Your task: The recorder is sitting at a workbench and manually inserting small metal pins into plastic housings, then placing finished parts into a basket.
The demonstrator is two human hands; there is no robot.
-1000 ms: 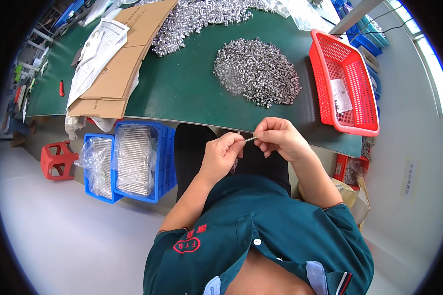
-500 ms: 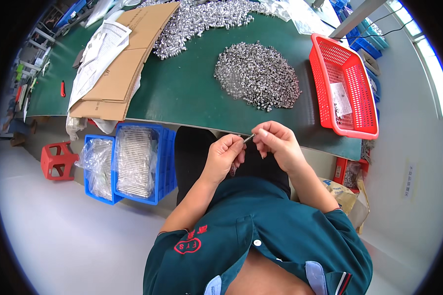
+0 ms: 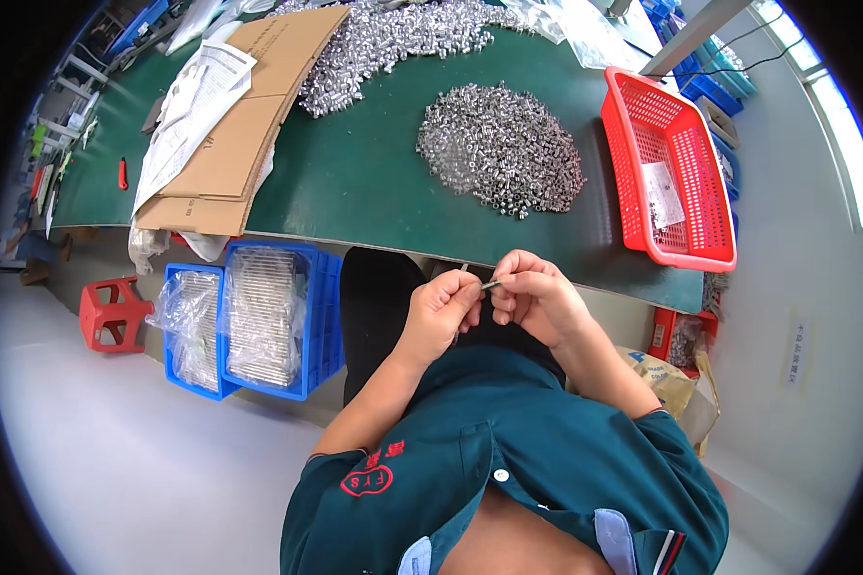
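My left hand (image 3: 443, 309) and my right hand (image 3: 534, 295) meet just below the near edge of the green table (image 3: 355, 192). Between their fingertips they pinch a thin metal rod (image 3: 490, 285), which lies nearly level. What small part the right fingers hold on the rod's end is hidden. Straight ahead on the table lies a heap of small silver metal parts (image 3: 503, 149). A larger spread of similar parts (image 3: 384, 43) lies farther back.
A red plastic basket (image 3: 676, 172) with a few parts and a paper slip stands at the table's right. Flattened cardboard (image 3: 244, 134) and white sheets (image 3: 187, 110) cover the left. Blue crates (image 3: 259, 316) of bagged metal rods and a red stool (image 3: 110, 311) stand on the floor.
Both hands have stayed close together on the rod, with only small shifts of the fingers. Nothing on the table has moved.
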